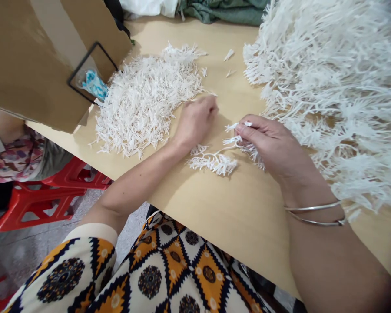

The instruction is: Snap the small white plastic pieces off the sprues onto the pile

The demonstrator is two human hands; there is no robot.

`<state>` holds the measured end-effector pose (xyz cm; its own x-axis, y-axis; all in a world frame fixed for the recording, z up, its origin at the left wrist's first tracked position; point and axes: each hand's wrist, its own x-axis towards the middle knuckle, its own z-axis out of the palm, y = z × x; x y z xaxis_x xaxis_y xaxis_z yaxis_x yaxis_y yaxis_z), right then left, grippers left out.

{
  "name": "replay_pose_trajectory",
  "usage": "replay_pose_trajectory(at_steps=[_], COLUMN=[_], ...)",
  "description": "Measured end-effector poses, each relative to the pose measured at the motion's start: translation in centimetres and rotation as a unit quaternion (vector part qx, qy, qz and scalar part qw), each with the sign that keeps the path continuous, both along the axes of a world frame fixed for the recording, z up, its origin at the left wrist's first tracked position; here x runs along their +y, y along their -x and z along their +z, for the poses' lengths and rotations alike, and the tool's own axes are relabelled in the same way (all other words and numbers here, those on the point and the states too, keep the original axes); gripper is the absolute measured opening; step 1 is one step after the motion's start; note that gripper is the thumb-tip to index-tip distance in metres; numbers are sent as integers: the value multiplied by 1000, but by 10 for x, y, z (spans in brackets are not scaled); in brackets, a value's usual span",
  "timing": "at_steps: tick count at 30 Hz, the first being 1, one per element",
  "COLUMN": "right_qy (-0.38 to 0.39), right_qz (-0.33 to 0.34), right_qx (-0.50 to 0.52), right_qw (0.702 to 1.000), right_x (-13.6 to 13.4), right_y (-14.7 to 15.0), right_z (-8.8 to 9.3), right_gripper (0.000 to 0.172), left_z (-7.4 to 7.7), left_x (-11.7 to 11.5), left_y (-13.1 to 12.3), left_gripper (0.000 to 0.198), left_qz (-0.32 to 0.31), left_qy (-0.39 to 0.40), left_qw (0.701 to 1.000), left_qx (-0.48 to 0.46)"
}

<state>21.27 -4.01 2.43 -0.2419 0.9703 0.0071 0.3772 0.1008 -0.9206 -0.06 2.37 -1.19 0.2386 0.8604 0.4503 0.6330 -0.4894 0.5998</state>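
My right hand (267, 143), with metal bangles at the wrist, pinches a small white branched sprig (233, 140) between thumb and fingertips. More white strands hang beneath those fingers. My left hand (198, 119) is curled closed and slightly smeared by motion; what it holds, if anything, is hidden. A thin white tip shows just beyond its knuckles. Between and below the hands lies a loose cluster of white branched sprigs (215, 163) on the table. Beside the left hand spreads a pile of small white sprigs (150, 95). A larger heap of white branched strands (339, 87) fills the right side.
A cardboard box (45, 56) stands at the left, with a black wire frame and a blue-and-white packet (95, 84) by it. Loose bits (229, 54) lie on the table (234, 217). Cloth (221, 11) is at the back. Red stools (42, 200) and a seated person are left.
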Motion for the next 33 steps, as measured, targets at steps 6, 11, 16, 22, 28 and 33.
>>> replay_pose_trajectory(at_steps=[6,11,16,22,28,33], right_qy=[20,17,-6,-10,-16,-10], right_qz=[-21,-26,-44,-30,-10,12], right_qx=[90,100,89,28,-47,-53], right_qw=[996,994,995,999,999,998], right_x=[3,3,3,5,-1,-5], right_y=[1,4,4,4,6,6], right_z=[-8,-10,-9,-10,2,7], right_gripper=[28,31,28,34,34,35], left_z=[-21,-8,14,13,5,-12], left_x=[23,5,-15,-15,-9,22], left_y=[26,8,-7,-9,-7,26], left_gripper=[23,36,30,16,12,16], left_qz=[71,-66,-172,-162,-63,73], left_qy=[-23,-44,-48,-21,-28,-36], left_qw=[996,997,984,986,998,995], left_qx=[-53,2,-9,-21,1,-65])
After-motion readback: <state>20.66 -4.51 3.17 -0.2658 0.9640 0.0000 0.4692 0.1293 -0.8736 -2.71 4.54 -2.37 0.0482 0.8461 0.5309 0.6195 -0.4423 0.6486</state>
